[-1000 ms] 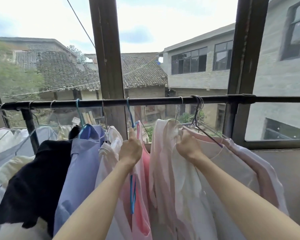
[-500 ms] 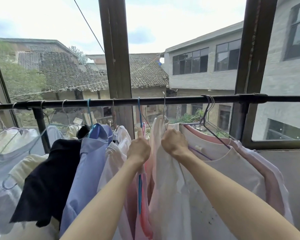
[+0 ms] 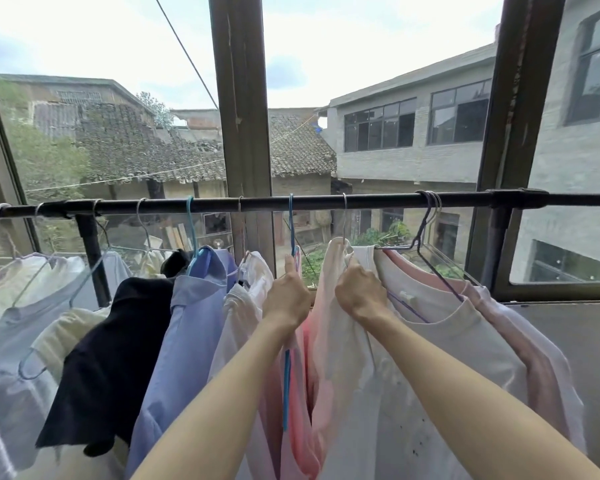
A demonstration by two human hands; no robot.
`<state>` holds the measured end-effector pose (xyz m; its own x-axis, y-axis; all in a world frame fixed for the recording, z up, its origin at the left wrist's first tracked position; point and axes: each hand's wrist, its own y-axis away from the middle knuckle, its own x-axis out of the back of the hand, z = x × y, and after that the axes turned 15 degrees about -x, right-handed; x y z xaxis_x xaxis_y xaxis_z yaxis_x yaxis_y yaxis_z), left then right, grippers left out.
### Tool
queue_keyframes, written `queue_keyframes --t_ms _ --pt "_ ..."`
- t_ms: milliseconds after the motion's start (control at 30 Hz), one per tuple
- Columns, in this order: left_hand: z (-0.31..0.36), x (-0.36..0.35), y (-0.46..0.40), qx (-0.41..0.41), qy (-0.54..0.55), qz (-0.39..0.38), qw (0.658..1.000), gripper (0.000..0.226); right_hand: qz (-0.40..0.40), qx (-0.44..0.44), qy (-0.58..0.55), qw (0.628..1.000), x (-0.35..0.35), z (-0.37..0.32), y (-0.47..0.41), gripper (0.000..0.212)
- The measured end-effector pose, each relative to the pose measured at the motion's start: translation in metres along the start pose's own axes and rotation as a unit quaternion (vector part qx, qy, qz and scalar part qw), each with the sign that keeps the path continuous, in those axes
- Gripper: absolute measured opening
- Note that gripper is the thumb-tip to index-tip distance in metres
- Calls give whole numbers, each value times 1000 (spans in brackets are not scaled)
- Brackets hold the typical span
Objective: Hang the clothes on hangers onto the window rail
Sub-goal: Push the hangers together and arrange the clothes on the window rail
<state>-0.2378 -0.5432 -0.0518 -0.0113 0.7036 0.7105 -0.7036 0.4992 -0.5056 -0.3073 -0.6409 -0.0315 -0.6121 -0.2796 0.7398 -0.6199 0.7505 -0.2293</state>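
Note:
A dark window rail runs across the view, with several clothes hanging from it on hangers. My left hand grips the blue hanger carrying a pink garment, thumb raised along its neck. My right hand clutches the collar of a pale pink-white garment whose metal hook sits over the rail. Right of it hang a white T-shirt and a pink top. Left of my hands hang a white shirt, a blue shirt and a black garment.
A vertical window post stands behind the rail at centre and another post at right. A short rail support rises at left. More pale clothes crowd the far left. Bare rail continues to the right of the right post.
My right hand has slid the pale garment's hanger leftwards along the rail, closer to my left hand. The view has shifted a little to the left.

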Motion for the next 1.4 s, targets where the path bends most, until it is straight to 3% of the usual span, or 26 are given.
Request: queue_keyframes --t_ms 267,400,467,533,600,733,867,1000,1133,1233,1400 --pt "-1 0 -2 7 -12 1 1000 58 -1 -2 30 1000 1 7 -5 37" --pt "14 7 5 -9 -47 107 993 42 101 62 21 993 22 17 -8 38" --pt "26 7 4 -62 -46 181 980 45 171 98 39 980 34 29 -17 32" --pt "41 5 -2 -120 -19 203 972 47 190 80 108 972 46 44 -26 32" --pt "61 0 -6 -138 24 173 975 49 179 31 177 967 56 58 -29 35" --pt "87 -27 -13 -75 85 46 993 60 128 6 235 964 63 77 -27 43" --pt "94 -52 -13 -38 64 -28 997 73 66 -27 129 989 67 87 -40 34" --pt "97 -63 -11 -37 61 -12 997 77 34 -50 24 998 79 102 -56 16" --pt "93 -69 -15 -50 47 -5 998 81 38 -98 -29 994 93 120 -64 29" --pt "90 -67 -14 -50 25 -3 998 81 36 -123 -61 990 100 129 -71 22" --pt "89 -61 -12 -54 23 -5 998 75 -22 -117 -128 985 92 121 -72 29"
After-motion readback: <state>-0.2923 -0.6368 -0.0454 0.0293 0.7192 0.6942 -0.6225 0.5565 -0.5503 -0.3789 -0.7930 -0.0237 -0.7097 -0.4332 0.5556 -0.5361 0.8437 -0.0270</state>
